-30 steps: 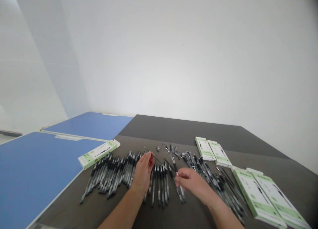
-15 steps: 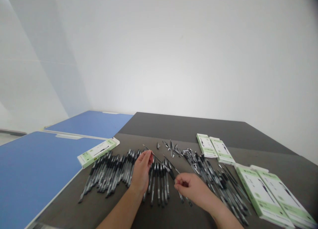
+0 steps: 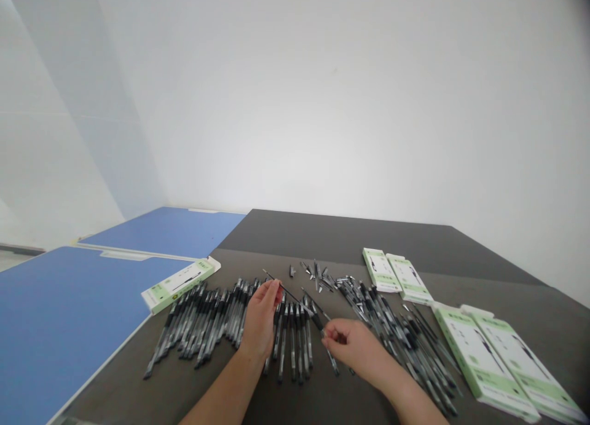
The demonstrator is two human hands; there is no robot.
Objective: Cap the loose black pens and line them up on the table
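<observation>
Near the middle of the dark table, my left hand pinches a thin pen refill between thumb and fingertips. The refill slants down to the right, its lower end at a pen barrel with a black grip. My right hand is closed on the lower part of that barrel. Beneath and between my hands lies a row of clear pens with black grips. A larger group of pens spreads to the left, and a loose pile of pen parts lies to the right.
Small caps lie scattered beyond my hands. A green and white box rests at the left table edge. More such boxes stand at the right, two farther back and two nearer. Blue panels adjoin the dark table.
My right hand has shifted very slightly up and left, with the barrel still in it. The whole view has moved a little; my left hand keeps its pinch on the refill.
</observation>
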